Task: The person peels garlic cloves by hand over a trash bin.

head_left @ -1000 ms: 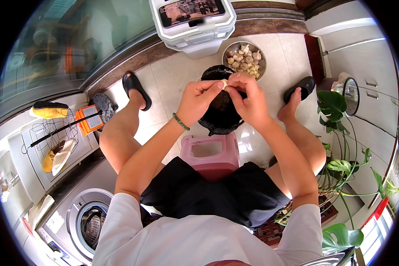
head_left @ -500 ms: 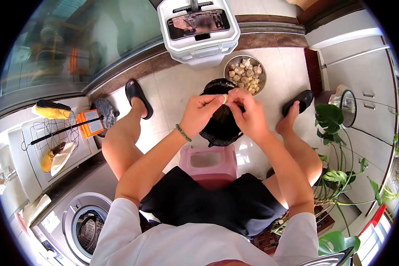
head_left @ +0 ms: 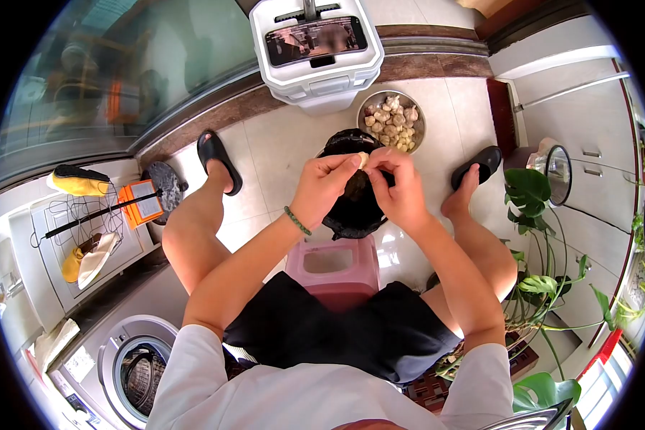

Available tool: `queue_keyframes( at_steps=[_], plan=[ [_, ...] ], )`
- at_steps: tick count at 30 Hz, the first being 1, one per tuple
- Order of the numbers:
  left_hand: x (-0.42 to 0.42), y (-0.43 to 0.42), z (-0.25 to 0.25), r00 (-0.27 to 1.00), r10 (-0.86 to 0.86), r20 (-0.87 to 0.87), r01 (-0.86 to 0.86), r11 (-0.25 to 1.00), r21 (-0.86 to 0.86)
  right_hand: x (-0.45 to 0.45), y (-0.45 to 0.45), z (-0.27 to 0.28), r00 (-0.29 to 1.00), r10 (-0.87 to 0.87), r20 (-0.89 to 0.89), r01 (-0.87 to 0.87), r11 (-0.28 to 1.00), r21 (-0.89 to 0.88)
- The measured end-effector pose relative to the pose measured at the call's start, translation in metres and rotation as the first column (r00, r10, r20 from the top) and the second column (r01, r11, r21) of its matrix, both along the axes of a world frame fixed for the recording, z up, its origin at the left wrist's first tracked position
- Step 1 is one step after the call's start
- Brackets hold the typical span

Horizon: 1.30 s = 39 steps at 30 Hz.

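Observation:
A pale garlic clove point(head_left: 363, 160) is pinched between the thumb and finger of my left hand point(head_left: 324, 188), which wears a green beaded bracelet. My right hand point(head_left: 398, 188) meets it from the other side, fingertips closed at the clove's edge. Both hands are above a bin lined with a black bag point(head_left: 355, 215); dark scraps inside are only partly visible. Just beyond my right hand, a metal bowl point(head_left: 421, 136) on the floor holds garlic bulbs point(head_left: 390, 115) and loose cloves.
A pink plastic stool point(head_left: 337, 261) stands between my legs. Beyond the bin is a white-grey container point(head_left: 319, 82) with a phone point(head_left: 315, 41) on top. To the left are a washing machine point(head_left: 132, 365) and a shoe rack point(head_left: 86, 215); leafy plants point(head_left: 541, 283) and cabinets line the right.
The whole view has shifted slightly to the left. My hands stay together at the garlic clove, with only small finger movement.

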<state>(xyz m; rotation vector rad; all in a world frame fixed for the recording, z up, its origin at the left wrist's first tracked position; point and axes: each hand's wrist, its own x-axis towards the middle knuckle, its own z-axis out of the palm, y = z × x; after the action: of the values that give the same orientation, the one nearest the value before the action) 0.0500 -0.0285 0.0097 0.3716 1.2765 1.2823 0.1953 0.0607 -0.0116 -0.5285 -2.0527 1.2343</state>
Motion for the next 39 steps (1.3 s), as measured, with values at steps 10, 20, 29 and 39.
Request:
queue_keyframes(
  at_steps=[10, 20, 29, 39],
  plan=[
    [-0.003, -0.001, 0.000, 1.000, 0.002, -0.018, -0.002, 1.000, 0.012, -0.003, -0.002, -0.005, 0.991, -0.069, -0.118, 0.070, 0.998, 0.007],
    [0.003, -0.001, -0.009, 0.979, 0.085, -0.184, -0.059, 0.988, 0.143, -0.008, -0.001, -0.002, 0.997, -0.064, -0.048, 0.065, 0.998, 0.024],
    [0.003, -0.003, -0.011, 0.974, 0.063, -0.218, -0.038, 0.993, 0.114, -0.007, -0.001, 0.003, 1.000, -0.030, 0.003, 0.030, 0.999, -0.027],
    [0.002, -0.004, -0.003, 0.996, 0.052, -0.073, -0.052, 0.999, 0.000, -0.005, 0.003, 0.007, 0.993, 0.050, 0.102, -0.073, 0.969, 0.234]
  ],
)
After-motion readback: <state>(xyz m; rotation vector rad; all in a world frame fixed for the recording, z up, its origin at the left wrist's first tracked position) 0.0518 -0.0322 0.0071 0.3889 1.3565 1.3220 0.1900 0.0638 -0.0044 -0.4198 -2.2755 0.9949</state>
